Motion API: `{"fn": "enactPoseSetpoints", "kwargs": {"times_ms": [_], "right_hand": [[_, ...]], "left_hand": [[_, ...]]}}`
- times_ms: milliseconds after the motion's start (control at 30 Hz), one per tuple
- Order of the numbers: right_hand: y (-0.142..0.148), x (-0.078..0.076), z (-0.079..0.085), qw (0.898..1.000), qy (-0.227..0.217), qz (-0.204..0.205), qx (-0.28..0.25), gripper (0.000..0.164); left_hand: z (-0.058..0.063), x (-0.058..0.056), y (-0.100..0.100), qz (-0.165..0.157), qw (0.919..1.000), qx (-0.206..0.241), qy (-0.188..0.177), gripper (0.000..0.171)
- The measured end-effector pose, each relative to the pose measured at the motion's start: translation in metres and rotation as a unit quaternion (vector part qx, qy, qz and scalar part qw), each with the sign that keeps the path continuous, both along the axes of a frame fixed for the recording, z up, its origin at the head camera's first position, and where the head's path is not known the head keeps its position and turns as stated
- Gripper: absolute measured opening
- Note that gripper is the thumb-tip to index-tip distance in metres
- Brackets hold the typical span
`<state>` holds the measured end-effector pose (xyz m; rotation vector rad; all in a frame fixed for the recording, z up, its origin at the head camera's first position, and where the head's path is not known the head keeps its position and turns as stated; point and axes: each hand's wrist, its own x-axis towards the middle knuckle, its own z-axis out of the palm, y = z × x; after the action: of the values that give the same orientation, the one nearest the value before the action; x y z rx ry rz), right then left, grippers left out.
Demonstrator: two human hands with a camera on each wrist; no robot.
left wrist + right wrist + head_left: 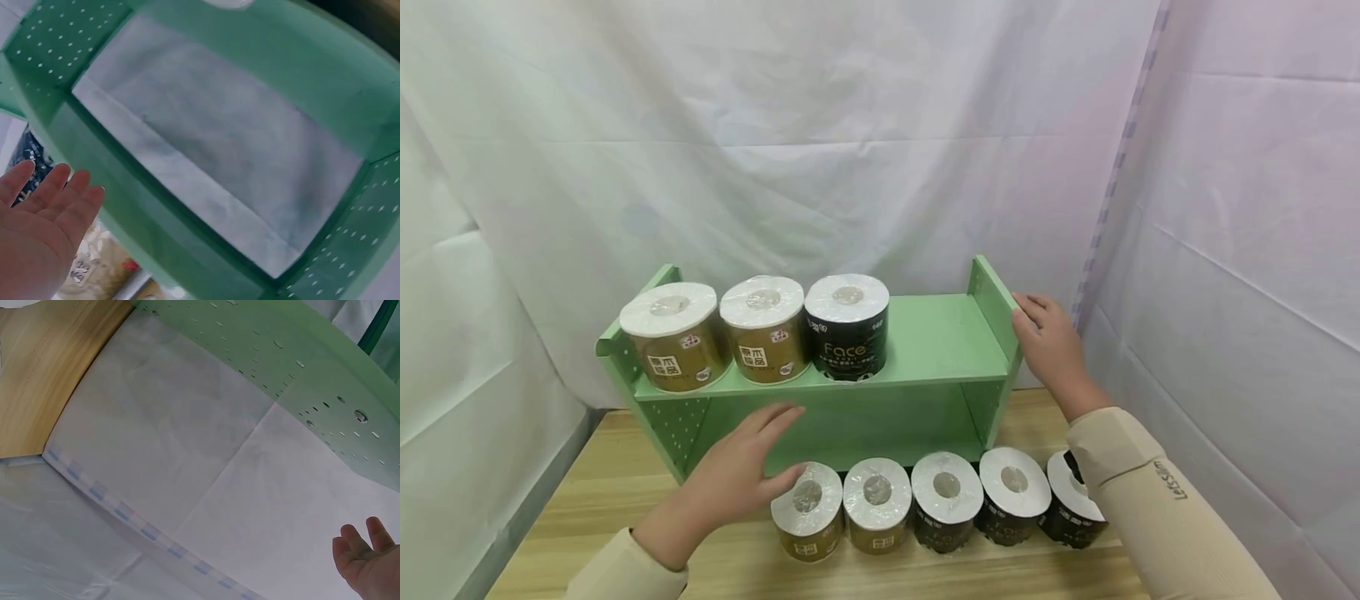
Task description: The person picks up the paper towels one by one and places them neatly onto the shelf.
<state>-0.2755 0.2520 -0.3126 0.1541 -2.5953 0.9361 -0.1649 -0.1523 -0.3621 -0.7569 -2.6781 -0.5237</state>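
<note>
A green two-tier shelf [940,333] carries two gold-wrapped toilet rolls [677,354] and one black-wrapped toilet roll [847,337] on its upper board. My left hand [730,475] hovers low in front of the shelf, fingers extended and holding nothing, its thumb close to a gold toilet roll [806,508] in the front row. In the left wrist view the same hand [44,231] has its palm showing and fingers spread. By the shelf's right side panel [996,308] is my right hand [1048,346], fingertips at the panel's outer edge. The right wrist view shows loosely bent fingers [378,540].
Along the front of the wooden table [565,517] stands a row of rolls: another gold one [877,508] and several black ones [946,504]; my right sleeve partly covers the rightmost. White cloth [850,167] hangs behind and on both sides.
</note>
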Motion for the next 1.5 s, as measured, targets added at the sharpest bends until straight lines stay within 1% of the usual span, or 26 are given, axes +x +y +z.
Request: {"fn": "enactPoseSetpoints", "kwargs": {"times_ms": [200, 467, 667, 833, 967, 1067, 1200, 1333, 1500], "right_hand": [[-0.001, 0.0, 0.001, 1.0, 0.007, 0.0, 0.0, 0.055], [-0.004, 0.001, 0.0, 1.0, 0.007, -0.006, -0.015, 0.055], [-0.005, 0.002, -0.002, 1.0, 0.003, -0.005, -0.023, 0.056], [-0.005, 0.003, -0.001, 1.0, 0.005, -0.003, -0.026, 0.056], [-0.006, 0.003, -0.002, 0.999, 0.008, -0.003, -0.032, 0.055], [-0.007, 0.003, -0.003, 0.999, 0.011, -0.003, -0.042, 0.055], [-0.009, 0.004, -0.006, 0.998, 0.017, 0.0, -0.053, 0.055], [-0.009, 0.005, -0.01, 0.997, 0.026, 0.001, -0.067, 0.056], [-0.008, 0.009, -0.015, 0.997, 0.03, -0.005, -0.077, 0.057]], "left_hand": [[-0.015, 0.001, -0.003, 0.025, 0.9993, 0.007, -0.027, 0.07], [-0.037, 0.006, -0.005, 0.043, 0.9972, 0.032, -0.052, 0.075], [-0.055, 0.011, -0.005, 0.067, 0.9927, 0.053, -0.084, 0.077], [-0.066, 0.014, -0.006, 0.081, 0.9885, 0.075, -0.104, 0.076], [-0.073, 0.016, -0.008, 0.086, 0.9874, 0.093, -0.095, 0.074], [-0.078, 0.017, -0.011, 0.091, 0.987, 0.109, -0.076, 0.073], [-0.082, 0.018, -0.018, 0.103, 0.984, 0.131, -0.063, 0.072], [-0.083, 0.02, -0.027, 0.114, 0.9809, 0.145, -0.063, 0.072], [-0.08, 0.021, -0.039, 0.123, 0.98, 0.148, -0.051, 0.073]]}}
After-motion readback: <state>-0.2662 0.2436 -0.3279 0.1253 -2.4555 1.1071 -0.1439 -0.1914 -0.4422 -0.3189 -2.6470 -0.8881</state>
